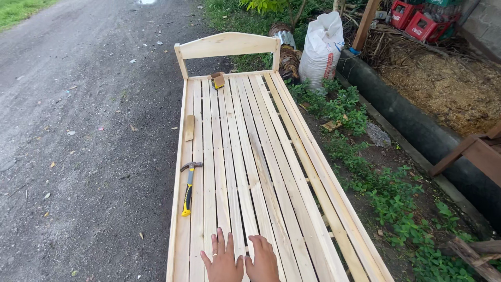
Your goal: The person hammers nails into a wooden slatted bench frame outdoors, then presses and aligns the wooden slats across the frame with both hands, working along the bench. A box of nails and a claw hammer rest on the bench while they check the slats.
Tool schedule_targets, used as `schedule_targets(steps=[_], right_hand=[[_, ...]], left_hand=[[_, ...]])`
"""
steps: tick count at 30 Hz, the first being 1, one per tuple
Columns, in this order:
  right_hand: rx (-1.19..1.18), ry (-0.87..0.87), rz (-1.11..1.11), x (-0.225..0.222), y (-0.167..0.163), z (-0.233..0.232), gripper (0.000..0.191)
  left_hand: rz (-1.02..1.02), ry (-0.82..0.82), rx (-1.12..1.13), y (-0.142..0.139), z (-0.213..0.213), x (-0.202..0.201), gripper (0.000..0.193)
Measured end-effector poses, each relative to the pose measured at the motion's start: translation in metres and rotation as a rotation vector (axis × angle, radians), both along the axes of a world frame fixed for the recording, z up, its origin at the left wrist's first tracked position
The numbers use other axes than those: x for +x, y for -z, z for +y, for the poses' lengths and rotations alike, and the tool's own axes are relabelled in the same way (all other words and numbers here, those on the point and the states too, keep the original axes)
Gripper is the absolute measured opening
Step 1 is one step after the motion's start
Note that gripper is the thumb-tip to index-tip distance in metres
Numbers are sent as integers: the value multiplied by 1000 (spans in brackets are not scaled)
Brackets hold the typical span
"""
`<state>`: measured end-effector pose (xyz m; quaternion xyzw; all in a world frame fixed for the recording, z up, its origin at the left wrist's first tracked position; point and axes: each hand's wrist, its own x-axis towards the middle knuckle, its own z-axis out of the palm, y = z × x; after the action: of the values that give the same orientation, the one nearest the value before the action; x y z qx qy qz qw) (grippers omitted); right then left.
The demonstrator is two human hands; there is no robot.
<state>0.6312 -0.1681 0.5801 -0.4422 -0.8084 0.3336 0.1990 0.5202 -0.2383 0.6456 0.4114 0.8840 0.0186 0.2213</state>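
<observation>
I have both hands flat on the bed (261, 172), down at its near end: left hand (223, 260) and right hand (262, 259) lie side by side, thumbs almost touching, palms down on the middle slats (245, 156). The fingers (219, 241) are released and spread, gripping nothing; there is a ring on the left hand. Both wrists come in from the bottom edge, so I see no forearm pose beyond that. By my reading the step in hand is pressing or checking the slats rather than nailing, since no tool is held. The hammer (188, 189) lies just ahead of the left fingers and off to their left, on the outer slats, head away from me, yellow grip toward me. If I go on to fasten a slat, I judge the move calls for lifting one hand and taking that grip. Farther ahead of the fingers, a short offcut (189, 128) rests on the left rail, and a small block (218, 80) sits by the headboard (227, 46).
</observation>
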Motion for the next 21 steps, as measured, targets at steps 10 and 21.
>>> schedule_targets(steps=[10, 21], right_hand=[[-54, 427, -200, -187, -29, -119, 67], [191, 495, 96, -315, -47, -164, 67]], left_hand=[[-70, 179, 120, 4, -99, -203, 80], [-127, 168, -170, 11, -166, -383, 59]])
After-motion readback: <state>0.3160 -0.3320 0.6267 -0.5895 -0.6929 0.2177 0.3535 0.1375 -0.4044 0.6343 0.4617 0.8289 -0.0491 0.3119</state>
